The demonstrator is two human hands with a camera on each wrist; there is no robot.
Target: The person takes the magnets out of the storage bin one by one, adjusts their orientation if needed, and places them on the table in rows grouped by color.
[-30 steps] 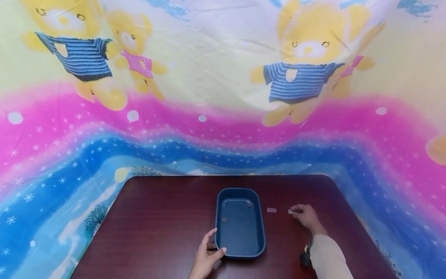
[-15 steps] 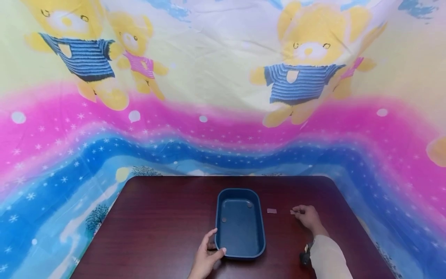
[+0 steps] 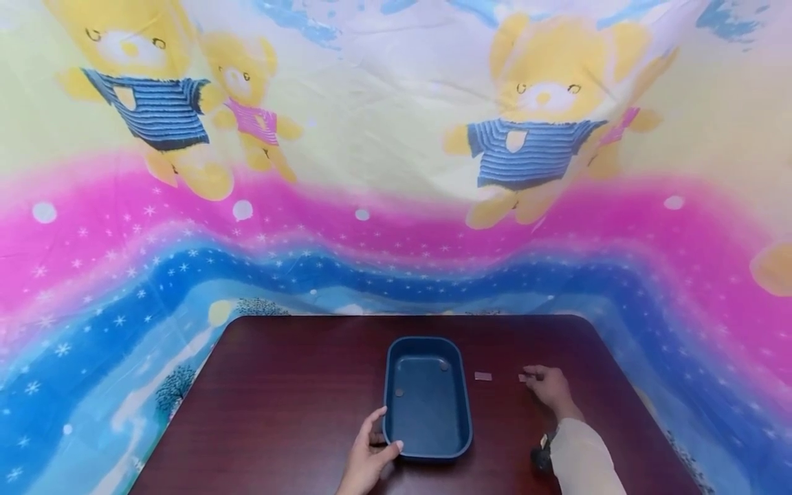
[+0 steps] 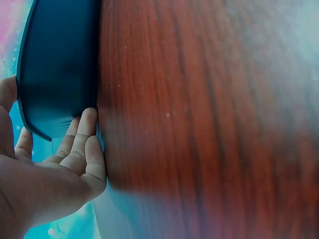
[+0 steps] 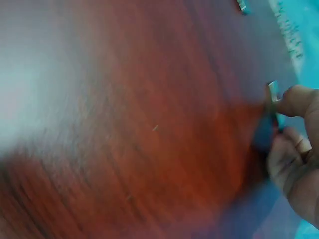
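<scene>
A deep blue rectangular tray point(image 3: 427, 450) with rounded corners stands mid-table. My left hand point(image 3: 366, 457) holds its near left corner, thumb on the near rim and a fingertip on the left side. In the left wrist view the other fingers point(image 4: 82, 137) lie along the outer wall, low by the tabletop. To the right of the tray, my right hand point(image 3: 547, 388) pinches a small flat rectangular piece point(image 5: 272, 93) between thumb and finger, close over the table; part of it is hidden by the fingers. A similar pinkish piece point(image 3: 483, 377) lies flat between tray and hand.
Two small round discs, one at left point(image 3: 399, 392) and one at the far right point(image 3: 444, 366), lie inside the tray. A dark device point(image 3: 541, 457) is on the right wrist. Behind the dark wooden table point(image 3: 297, 385) hangs a bear-print cloth point(image 3: 396, 234).
My right hand has shifted slightly right with the small piece, which now looks pinker than one second ago. The left hand keeps its hold on the tray. The head view has tilted a little.
</scene>
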